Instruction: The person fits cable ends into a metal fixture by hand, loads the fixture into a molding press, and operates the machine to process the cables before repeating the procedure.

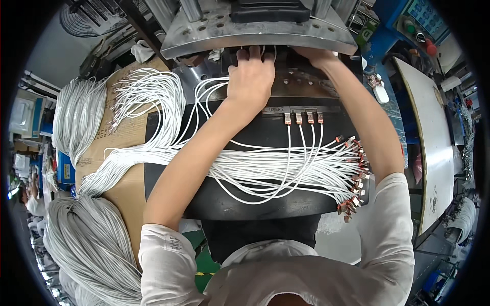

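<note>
Both hands reached under the press plate's front edge.

The left hand [250, 76] is laid flat, fingers spread, on the white cables [286, 171]; the right hand's [316, 55] fingers are hidden beneath the metal plate [214, 35], so their state cannot be told.

The press plate [214, 35] at twelve o'clock was dull grey metal. The white cables [265, 171] looked smooth and plastic, with coppery metal ends [352, 204]. The black mat [245, 204] was matt, maybe rubber. The board [127, 132] at nine o'clock was rough brown cardboard.
</note>
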The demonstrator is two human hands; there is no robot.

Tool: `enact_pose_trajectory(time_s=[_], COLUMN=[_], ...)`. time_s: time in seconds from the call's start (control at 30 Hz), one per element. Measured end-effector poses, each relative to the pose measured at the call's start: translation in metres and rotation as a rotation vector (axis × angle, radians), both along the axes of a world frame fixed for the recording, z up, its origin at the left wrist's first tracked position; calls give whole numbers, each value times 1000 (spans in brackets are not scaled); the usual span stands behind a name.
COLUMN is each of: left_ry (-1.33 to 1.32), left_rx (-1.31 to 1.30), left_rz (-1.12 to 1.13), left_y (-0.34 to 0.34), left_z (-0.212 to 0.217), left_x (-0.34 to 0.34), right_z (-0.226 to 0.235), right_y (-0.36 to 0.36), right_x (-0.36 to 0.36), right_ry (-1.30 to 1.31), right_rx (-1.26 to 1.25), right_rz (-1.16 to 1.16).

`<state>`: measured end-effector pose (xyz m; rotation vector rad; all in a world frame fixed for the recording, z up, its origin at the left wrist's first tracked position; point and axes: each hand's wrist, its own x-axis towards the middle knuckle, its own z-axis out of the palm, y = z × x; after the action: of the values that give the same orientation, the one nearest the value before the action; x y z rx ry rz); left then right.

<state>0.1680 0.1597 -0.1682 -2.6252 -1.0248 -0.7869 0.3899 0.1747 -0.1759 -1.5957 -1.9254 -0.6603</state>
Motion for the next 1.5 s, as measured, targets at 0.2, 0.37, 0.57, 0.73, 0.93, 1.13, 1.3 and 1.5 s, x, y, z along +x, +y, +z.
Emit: enact_pose_trajectory(time_s=[0.2, 0.37, 0.57, 0.73, 0.93, 1.13, 1.3, 1.5], left_ry=[-100, -249, -572, -287, -148, -208, 60, 68], left_rx=[-123, -264, -461, -127, -312, -320, -523, -494], left_rz=[-183, -502, 210, -75, -250, -533, -418, -349], left_y=[13, -67, 20, -54, -111, -146, -146, -143], left_z=[4, 54, 43, 56, 48, 32, 28, 43], left_x=[-6, -84, -247, -146, -145, -64, -41, -38], right_z=[-9, 21, 31, 45, 86, 54, 55, 46], right_y=[7, -59, -138, -115, -173, -183, -179, -128], right_x=[8, -28, -25, -43, -4, -12, -30, -30], right_ry=[18, 487, 226, 358, 902, 312, 712, 963], right_rx=[38, -260, -347, -472, -969, -793, -999, -968], right_rz=[-28, 7, -22, 91, 284, 80, 62, 210])
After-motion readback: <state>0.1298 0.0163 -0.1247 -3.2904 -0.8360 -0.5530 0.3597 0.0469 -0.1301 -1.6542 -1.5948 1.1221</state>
